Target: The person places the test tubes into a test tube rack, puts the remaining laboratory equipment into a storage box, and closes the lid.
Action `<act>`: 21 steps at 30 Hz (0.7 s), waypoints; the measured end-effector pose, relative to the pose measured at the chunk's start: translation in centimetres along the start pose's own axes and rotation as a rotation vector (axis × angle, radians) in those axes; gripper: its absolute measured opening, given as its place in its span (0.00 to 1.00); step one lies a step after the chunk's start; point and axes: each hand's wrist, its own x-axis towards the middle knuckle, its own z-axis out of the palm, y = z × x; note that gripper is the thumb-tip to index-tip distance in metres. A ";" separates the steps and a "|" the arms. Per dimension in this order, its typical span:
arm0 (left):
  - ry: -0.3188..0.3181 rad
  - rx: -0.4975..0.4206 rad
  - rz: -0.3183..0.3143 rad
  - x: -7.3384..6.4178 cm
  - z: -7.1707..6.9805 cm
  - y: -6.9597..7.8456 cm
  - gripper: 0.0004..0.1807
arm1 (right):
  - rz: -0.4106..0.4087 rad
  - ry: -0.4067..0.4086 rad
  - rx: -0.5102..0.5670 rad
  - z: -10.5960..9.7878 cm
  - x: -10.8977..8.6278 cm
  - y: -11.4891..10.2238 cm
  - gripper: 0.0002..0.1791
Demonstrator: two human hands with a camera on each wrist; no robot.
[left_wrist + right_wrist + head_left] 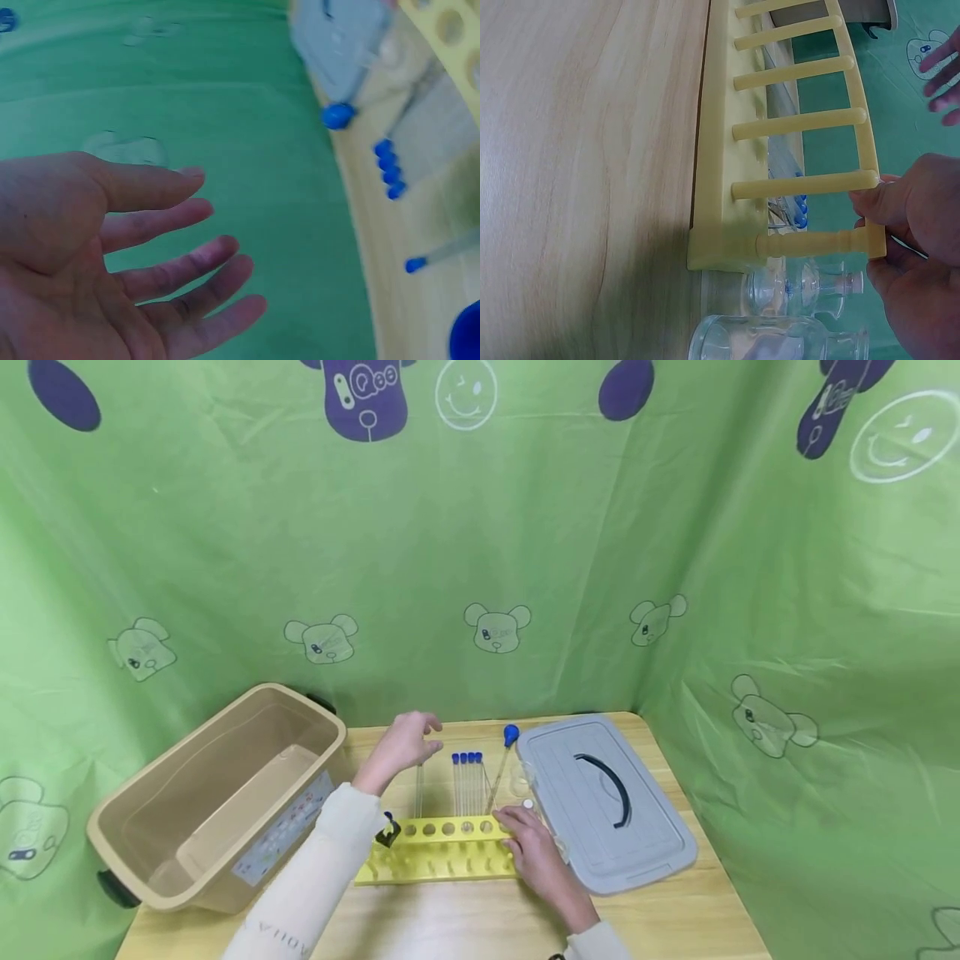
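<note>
A yellow test tube rack [435, 882] stands at the front of the table, with round holes along its top bar and pegs on its base. My right hand [536, 852] grips the right end of that top bar, thumb and fingers on either side in the right wrist view. My left hand [405, 742] is raised near the back edge, its fingers [206, 266] spread and relaxed with nothing in them. Behind the rack lie several blue-capped test tubes [468, 781]. A single blue-capped tube [442, 253] lies apart, near my left hand. A dropper with a blue bulb [511, 735] lies to their right.
A brown bin [225, 727] takes up the left side. To the right lies a grey lid [577, 827] with a black handle. Clear glass bottles [769, 337] stand beside the rack's right end. A green curtain [450, 543] hangs behind the table.
</note>
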 end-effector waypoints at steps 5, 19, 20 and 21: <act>-0.053 0.043 -0.115 2.8 1.0 -1.2 0.22 | 0.009 -0.001 0.012 -0.1 0.0 0.4 0.30; -0.159 0.176 -0.343 6.0 3.7 -3.9 0.07 | 0.003 -0.002 -0.007 0.2 -0.4 0.6 0.29; -0.163 0.188 -0.354 6.2 4.0 -4.2 0.08 | 0.002 0.000 -0.004 0.2 -0.4 0.6 0.29; -0.167 0.198 -0.363 6.4 4.3 -4.5 0.08 | -0.002 0.003 -0.004 0.3 -0.4 0.6 0.29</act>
